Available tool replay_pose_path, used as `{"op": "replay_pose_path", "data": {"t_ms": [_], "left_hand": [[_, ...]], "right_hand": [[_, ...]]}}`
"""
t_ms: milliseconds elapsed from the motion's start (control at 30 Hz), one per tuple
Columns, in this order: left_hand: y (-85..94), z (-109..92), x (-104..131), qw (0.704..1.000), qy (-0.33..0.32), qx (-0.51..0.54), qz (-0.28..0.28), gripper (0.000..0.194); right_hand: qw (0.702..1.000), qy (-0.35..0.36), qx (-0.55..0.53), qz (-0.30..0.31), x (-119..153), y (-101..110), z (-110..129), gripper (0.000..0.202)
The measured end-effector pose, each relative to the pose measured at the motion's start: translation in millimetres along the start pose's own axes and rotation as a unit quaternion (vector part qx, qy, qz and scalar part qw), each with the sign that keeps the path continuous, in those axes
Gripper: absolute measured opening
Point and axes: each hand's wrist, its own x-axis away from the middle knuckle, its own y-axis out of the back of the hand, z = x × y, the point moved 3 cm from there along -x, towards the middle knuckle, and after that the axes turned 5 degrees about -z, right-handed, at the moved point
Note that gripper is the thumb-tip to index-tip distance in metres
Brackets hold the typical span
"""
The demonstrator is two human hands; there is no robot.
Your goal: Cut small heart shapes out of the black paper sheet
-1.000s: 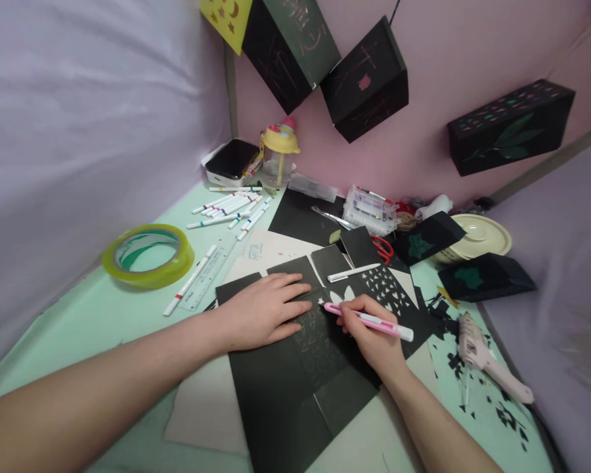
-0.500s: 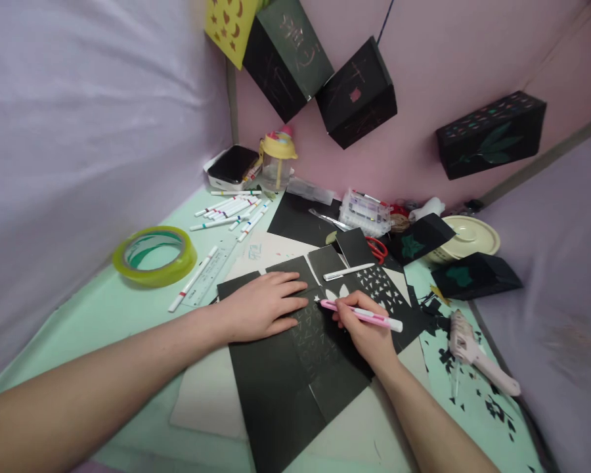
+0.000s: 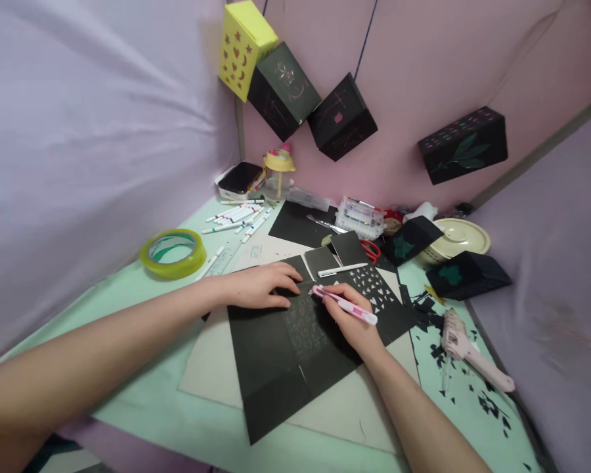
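A: Set the clock on the middle of your view. What do you have at nine?

B: A roll of yellow-green tape (image 3: 177, 270), lying flat on your mint-green tabletop (image 3: 157, 401). Your white markers (image 3: 236, 215) lie in a loose heap between nine and ten, and a smartphone (image 3: 243, 176) sits behind them at ten.

A: And your left hand (image 3: 263, 287)?

B: At seven o'clock, palm down with the fingers spread, grasping nothing. It rests on your black card (image 3: 270, 358), which lies at six, over pale paper (image 3: 214, 368). You have faint shape outlines marked on the card's middle panel, and small stars and hearts cut through toward its right side. Between eleven and twelve stands your yellow-lidded drinking cup (image 3: 278, 177).

A: What about further right?

B: A white pen (image 3: 342, 270) lies at four, just beyond your right hand (image 3: 354, 327). That hand, between four and five, is closed around a pink-and-white craft knife (image 3: 345, 304), held slanted like a pencil, its tip pointing left, near your left fingers. You cannot tell from here whether the tip touches the card.

A: And your far right?

B: Red-handled scissors (image 3: 375, 249) show at three, with a lidded cream bowl (image 3: 460, 236) further out. At four, your glue gun (image 3: 477, 355) lies near black paper scraps (image 3: 495, 407).
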Motion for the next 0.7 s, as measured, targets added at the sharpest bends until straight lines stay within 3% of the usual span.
{"op": "replay_pose_path", "data": {"t_ms": [233,333,433,533,700], "left_hand": [[15.2,13.7,-11.7,0.998,0.042,0.017,0.033,0.028],[17.1,12.8,-22.7,0.997,0.069,0.000,0.022,0.028],[6.2,5.7,-31.9,0.996,0.080,-0.036,-0.020,0.034],[-12.9,-1.3,-33.7,0.992,0.086,-0.068,-0.055,0.055],[-31.7,-2.1,-27.3,0.991,0.074,-0.089,-0.067,0.064]], "right_hand": [[0.999,0.017,-0.041,0.020,0.1,0.1,-0.4,0.020],[0.999,0.023,-0.044,0.018,1.4,2.3,2.6,0.020],[0.998,0.053,-0.035,0.006,2.6,7.1,8.9,0.019],[0.998,0.066,-0.020,-0.012,2.2,12.7,11.7,0.019],[0.999,0.016,0.007,-0.029,-0.5,17.5,5.3,0.015]]}}
